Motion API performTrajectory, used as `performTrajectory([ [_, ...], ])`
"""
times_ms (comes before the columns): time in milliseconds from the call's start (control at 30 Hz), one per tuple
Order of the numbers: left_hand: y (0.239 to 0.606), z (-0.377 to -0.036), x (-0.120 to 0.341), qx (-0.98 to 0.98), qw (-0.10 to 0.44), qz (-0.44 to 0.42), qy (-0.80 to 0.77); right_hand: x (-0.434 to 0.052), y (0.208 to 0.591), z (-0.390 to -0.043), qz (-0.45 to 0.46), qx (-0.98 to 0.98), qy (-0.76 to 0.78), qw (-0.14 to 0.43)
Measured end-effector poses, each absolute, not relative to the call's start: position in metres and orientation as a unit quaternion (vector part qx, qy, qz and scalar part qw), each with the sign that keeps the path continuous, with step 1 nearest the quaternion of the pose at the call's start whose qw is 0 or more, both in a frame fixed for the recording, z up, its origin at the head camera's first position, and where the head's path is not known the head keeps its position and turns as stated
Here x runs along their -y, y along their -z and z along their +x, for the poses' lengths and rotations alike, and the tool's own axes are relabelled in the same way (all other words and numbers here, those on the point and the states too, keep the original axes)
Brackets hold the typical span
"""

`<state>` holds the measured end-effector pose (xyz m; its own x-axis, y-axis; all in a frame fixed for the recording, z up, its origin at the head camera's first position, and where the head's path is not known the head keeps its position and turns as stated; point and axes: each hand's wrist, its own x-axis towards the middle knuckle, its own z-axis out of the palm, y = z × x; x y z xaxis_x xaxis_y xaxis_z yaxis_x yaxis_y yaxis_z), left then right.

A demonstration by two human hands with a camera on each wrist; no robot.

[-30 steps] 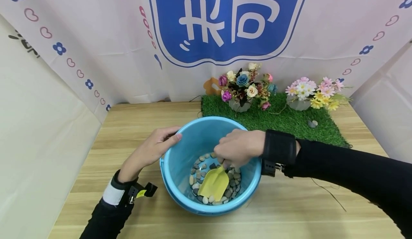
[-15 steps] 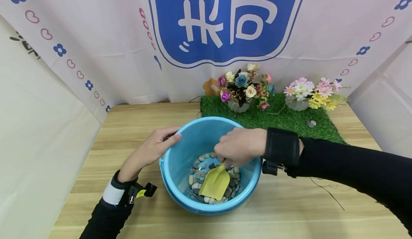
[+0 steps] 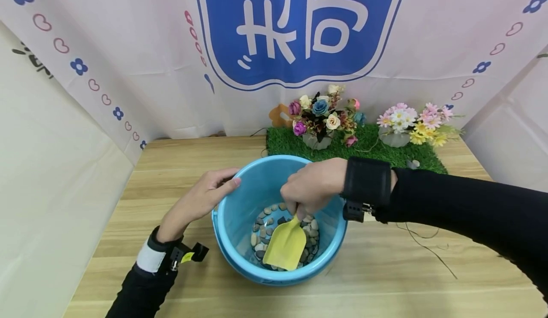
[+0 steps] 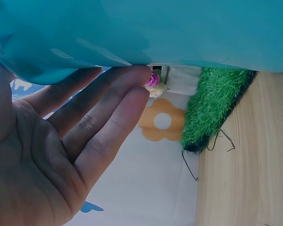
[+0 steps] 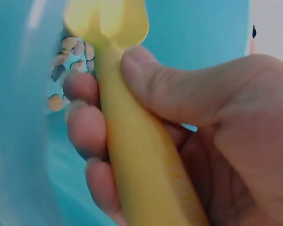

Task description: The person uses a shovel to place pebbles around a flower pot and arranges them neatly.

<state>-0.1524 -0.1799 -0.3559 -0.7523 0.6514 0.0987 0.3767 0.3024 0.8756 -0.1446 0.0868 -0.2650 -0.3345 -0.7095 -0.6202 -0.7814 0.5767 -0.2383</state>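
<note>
A blue plastic bucket [image 3: 231, 251] stands on the wooden table with a layer of small pebbles [image 3: 254, 239] over its bottom. My right hand [image 3: 312, 187] reaches inside and grips the handle of a yellow toy shovel [image 3: 286, 245]. The blade points down toward the near side, close over the stones. In the right wrist view my thumb and fingers wrap round the thick yellow handle [image 5: 137, 141]. My left hand [image 3: 201, 198] holds the bucket's left rim, thumb at the edge. The left wrist view shows its long fingers [image 4: 108, 134] against the outer wall.
Behind the bucket lies a green turf mat [image 3: 364, 152]. On it stand a pot of mixed roses [image 3: 318, 118] and a pot of pink and yellow daisies [image 3: 411, 125]. A printed cloth [image 3: 171, 71] hangs at the back. Thin dark strands [image 3: 428, 249] lie at the right.
My right hand has risen slightly and shifted a little left, carrying the shovel, whose blade has lifted a little toward me. My left hand and the bucket stay where they were.
</note>
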Motion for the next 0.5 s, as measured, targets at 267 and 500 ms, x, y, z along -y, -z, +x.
performTrajectory([
  [267, 0.357, -0.153, 0.180, -0.795, 0.136, 0.329, -0.491, -0.077, 0.242, -0.144, -0.417, -0.834, -0.131, 0.338],
  [500, 0.358, -0.154, 0.181, -0.796, 0.130, 0.336, -0.486, -0.062, 0.233, -0.152, -0.394, -0.848, -0.171, 0.312],
])
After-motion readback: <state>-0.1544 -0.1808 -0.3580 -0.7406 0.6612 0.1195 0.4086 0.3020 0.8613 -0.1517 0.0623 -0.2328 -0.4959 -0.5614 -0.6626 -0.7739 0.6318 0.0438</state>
